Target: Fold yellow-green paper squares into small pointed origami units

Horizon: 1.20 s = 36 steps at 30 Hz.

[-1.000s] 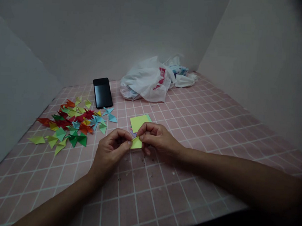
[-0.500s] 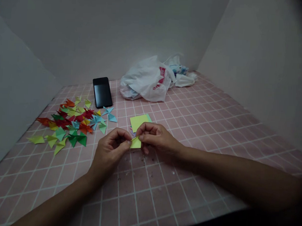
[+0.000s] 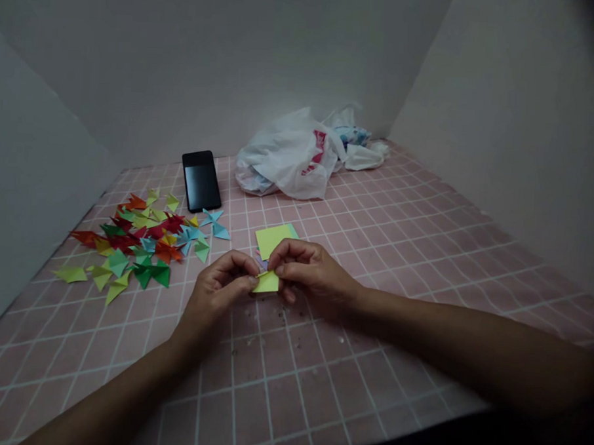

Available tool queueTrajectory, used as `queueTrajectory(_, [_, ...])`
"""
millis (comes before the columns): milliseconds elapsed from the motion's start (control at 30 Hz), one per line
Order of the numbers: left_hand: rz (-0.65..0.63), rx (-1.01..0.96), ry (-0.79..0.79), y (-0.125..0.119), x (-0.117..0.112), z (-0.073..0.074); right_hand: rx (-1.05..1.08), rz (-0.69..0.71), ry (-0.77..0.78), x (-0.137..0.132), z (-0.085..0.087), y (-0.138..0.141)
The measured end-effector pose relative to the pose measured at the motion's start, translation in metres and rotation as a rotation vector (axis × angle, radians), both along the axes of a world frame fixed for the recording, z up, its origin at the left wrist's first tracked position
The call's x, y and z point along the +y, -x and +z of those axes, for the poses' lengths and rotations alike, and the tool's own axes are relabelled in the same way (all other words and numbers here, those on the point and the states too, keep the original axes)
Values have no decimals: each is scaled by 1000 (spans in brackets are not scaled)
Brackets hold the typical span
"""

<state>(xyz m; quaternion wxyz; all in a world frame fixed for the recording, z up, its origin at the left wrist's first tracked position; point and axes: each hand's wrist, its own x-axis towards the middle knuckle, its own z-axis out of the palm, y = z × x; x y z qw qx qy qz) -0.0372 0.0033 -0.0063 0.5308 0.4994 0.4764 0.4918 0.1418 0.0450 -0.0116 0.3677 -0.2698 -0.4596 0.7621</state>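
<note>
My left hand [image 3: 220, 291] and my right hand [image 3: 307, 269] meet over a pink tiled surface [image 3: 355, 251]. Between their pinched fingertips they hold a small yellow-green piece of folded paper [image 3: 267, 283]. Just behind the hands lies a small stack of square paper sheets [image 3: 273, 239], yellow-green on top with a blue-green edge showing. Both hands have their fingers curled closed on the folded paper.
A heap of folded paper shapes [image 3: 138, 242] in red, green, yellow, orange and blue lies to the left. A black phone [image 3: 201, 180] lies face up behind it. A white plastic bag [image 3: 290, 156] sits at the back corner. Plain walls enclose three sides.
The folded paper has dropped slightly and lies flatter between my fingertips. Both hands stay in the same place.
</note>
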Motion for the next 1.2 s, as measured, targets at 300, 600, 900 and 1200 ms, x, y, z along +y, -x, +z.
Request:
queueTrajectory(300, [-9, 151, -64, -1, -2, 6, -6, -38, -5, -1, 0, 1])
queueTrajectory(600, [10, 274, -42, -7, -1, 8, -162, -75, -104, -10, 11, 1])
queueTrajectory(900, [25, 475, -171, -7, -3, 10, -176, -90, -108, -8, 10, 1])
queueTrajectory(1200, [41, 364, -48, -8, -1, 9, -139, -61, -97, -7, 5, 1])
